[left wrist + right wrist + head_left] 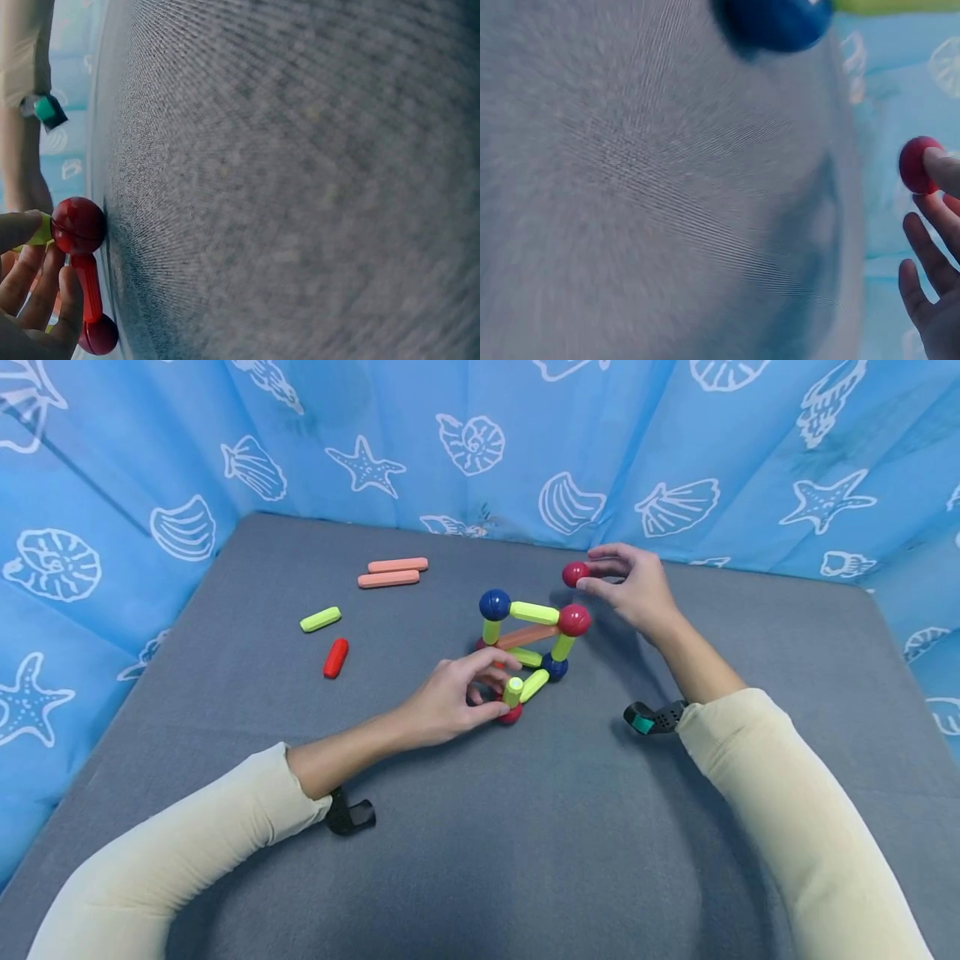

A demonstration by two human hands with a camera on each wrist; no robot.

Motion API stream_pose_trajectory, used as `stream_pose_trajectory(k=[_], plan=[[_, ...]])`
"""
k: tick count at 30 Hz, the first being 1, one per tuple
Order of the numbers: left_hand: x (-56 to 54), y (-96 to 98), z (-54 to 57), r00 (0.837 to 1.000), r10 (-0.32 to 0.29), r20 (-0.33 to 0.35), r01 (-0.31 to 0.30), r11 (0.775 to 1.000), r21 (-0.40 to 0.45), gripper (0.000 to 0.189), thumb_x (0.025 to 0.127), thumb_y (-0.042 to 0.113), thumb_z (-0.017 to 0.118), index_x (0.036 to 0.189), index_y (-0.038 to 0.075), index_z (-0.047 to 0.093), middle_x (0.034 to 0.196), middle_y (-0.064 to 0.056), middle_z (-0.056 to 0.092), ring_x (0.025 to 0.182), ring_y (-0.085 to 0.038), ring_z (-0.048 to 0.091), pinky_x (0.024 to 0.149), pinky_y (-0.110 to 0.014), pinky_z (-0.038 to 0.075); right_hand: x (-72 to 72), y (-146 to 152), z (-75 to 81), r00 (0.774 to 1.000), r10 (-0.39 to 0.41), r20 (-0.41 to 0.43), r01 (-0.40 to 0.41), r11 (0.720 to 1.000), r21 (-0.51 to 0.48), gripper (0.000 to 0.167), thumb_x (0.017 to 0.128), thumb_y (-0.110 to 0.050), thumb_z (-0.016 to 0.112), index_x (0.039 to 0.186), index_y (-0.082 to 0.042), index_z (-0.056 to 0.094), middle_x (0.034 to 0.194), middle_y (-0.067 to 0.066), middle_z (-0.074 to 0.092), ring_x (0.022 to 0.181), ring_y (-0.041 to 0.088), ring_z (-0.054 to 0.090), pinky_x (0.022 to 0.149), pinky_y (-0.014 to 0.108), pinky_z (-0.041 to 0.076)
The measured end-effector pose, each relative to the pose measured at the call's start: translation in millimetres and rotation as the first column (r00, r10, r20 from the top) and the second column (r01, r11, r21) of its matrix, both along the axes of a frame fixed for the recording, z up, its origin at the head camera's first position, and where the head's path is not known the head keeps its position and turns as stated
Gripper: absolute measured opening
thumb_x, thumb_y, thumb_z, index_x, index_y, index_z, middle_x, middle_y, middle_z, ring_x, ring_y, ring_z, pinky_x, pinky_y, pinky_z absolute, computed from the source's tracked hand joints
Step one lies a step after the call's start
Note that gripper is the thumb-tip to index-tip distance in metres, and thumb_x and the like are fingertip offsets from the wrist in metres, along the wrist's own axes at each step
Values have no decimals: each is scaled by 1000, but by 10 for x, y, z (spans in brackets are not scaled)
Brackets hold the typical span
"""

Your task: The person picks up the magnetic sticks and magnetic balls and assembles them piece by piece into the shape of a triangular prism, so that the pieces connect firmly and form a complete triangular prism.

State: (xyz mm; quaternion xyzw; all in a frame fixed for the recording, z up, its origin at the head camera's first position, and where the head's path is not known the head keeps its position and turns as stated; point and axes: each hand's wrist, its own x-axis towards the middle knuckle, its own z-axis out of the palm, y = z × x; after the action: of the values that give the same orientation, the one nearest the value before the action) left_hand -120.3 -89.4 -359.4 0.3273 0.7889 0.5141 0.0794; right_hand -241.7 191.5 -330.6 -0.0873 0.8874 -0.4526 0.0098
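A magnetic rod-and-ball frame of yellow-green rods, an orange rod (528,637), dark blue balls and red balls stands on the table. My left hand (453,697) is at its near corner, thumb and fingers pinching an upright yellow-green rod (513,692) just above a red ball (79,225). From that ball a red rod (88,289) runs to another red ball (99,334). Raised behind the frame, my right hand (637,589) pinches a loose red ball (576,574) between thumb and fingers. A blue ball (776,22) of the frame shows in the right wrist view.
On the grey table (600,852), left of the frame, lie two orange rods (388,578), a yellow-green rod (320,619) and a red rod (336,657). A blue curtain (405,427) with white shells hangs along the far edge.
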Motion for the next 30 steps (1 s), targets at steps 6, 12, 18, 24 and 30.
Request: stream_pose_trajectory(k=[6, 12, 18, 24, 30], plan=[[4, -7, -2, 1000, 3, 2, -3, 1000, 7, 45, 87, 3, 75, 128, 3, 56, 115, -6, 69, 102, -11, 64, 74, -27, 55, 321, -1, 371, 987, 5, -162, -23, 994, -107, 43, 88, -16, 77, 128, -9, 63, 121, 8, 70, 108, 8, 64, 85, 21, 49], [7, 1, -11, 1000, -7, 19, 7, 1000, -7, 43, 89, 4, 74, 128, 2, 56, 113, -5, 69, 102, -11, 63, 72, -27, 55, 763, -151, 566, 913, 180, -366, -223, 972, -78, 42, 82, 4, 78, 122, -1, 67, 115, 9, 72, 103, 8, 66, 85, 23, 49], [19, -3, -14, 999, -5, 33, 5, 1000, 2, 47, 89, 4, 74, 132, 3, 55, 117, -7, 68, 104, -14, 63, 73, -28, 55, 1085, -318, 459, 837, 354, -417, -387, 922, 8, 45, 77, 7, 81, 119, -1, 68, 115, 6, 71, 105, 14, 66, 94, 26, 49], [21, -19, -32, 1000, -1, -10, 1, 1000, -1, 50, 88, 3, 74, 133, 3, 54, 119, -9, 69, 104, -16, 64, 74, -28, 55, 1216, -433, 276, 749, 453, -484, -477, 875, 82, 51, 70, 8, 85, 118, -1, 68, 117, 10, 70, 109, 23, 66, 96, 25, 50], [15, -23, -22, 999, -2, -32, 2, 1000, -5, 49, 88, 3, 75, 132, 2, 54, 123, -11, 67, 105, -17, 65, 75, -27, 55, 1234, -495, 232, 731, 479, -486, -454, 873, 179, 49, 74, -2, 87, 120, -2, 68, 122, 12, 68, 117, 23, 62, 99, 39, 49]])
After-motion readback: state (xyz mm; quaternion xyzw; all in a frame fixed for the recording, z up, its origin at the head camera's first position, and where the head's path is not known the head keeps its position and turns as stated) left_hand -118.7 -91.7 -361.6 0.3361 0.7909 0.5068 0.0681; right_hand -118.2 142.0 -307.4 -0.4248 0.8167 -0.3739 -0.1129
